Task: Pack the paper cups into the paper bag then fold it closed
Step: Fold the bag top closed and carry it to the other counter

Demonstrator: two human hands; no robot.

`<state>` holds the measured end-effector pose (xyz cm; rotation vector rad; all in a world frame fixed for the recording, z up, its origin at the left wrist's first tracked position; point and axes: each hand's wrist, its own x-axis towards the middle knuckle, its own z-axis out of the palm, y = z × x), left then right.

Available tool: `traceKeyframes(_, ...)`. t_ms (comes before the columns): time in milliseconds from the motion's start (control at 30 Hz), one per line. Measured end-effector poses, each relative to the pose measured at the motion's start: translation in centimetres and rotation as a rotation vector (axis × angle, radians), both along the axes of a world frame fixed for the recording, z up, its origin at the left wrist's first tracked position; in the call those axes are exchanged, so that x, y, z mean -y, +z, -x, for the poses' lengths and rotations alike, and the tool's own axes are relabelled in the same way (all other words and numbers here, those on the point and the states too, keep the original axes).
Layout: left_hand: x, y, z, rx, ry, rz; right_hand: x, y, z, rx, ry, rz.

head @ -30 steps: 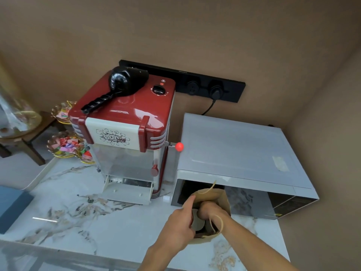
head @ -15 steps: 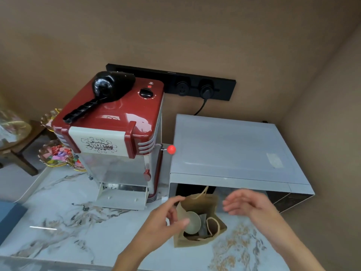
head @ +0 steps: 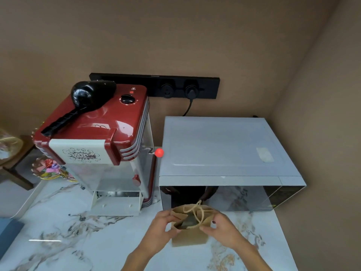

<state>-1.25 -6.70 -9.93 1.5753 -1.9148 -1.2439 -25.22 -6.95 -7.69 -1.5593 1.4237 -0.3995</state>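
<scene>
Paper bag (head: 189, 234) stands upright on the marble counter (head: 82, 243), right in front of the silver microwave (head: 224, 153), and I have both hands on it. My left hand (head: 163, 226) pinches the bag's left top edge between thumb and fingers; my right hand (head: 224, 228) clamps the right top edge the same way, so the hands sit apart with the bag between them. The mouth is open, with the twine handles (head: 197, 212) sticking up over it. Inside I see something dark and greyish, but I cannot tell whether it is cups. To the left of the microwave stands the red popcorn machine (head: 101, 137), with a black hair dryer (head: 86, 100) lying on its top.
</scene>
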Motion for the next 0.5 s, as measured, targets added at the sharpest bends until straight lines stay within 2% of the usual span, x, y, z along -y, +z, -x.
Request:
traceKeyframes(67, 0.1, -0.3, 0.1, -0.008, 0.093, 0.004, -0.1, -0.2, -0.4, -0.035, -0.030, 0.035)
traceKeyframes(167, -0.1, -0.2, 0.1, -0.117, 0.272, -0.021, -0.4, -0.8, -0.4, -0.033, -0.115, 0.044)
traceKeyframes(300, -0.8, -0.4, 0.0, -0.264, 0.432, -0.028, -1.0, -1.0, -0.1, 0.176, -0.422, -0.064)
traceKeyframes(400, -1.0, -0.2, 0.2, -0.288, 0.393, 0.043, -1.4, -1.1, 0.2, 0.345, -0.518, -0.063)
traceKeyframes(500, -0.9, -0.1, 0.3, -0.299, 0.294, 0.110, -1.8, -1.6, 0.5, 0.397, -0.467, 0.000)
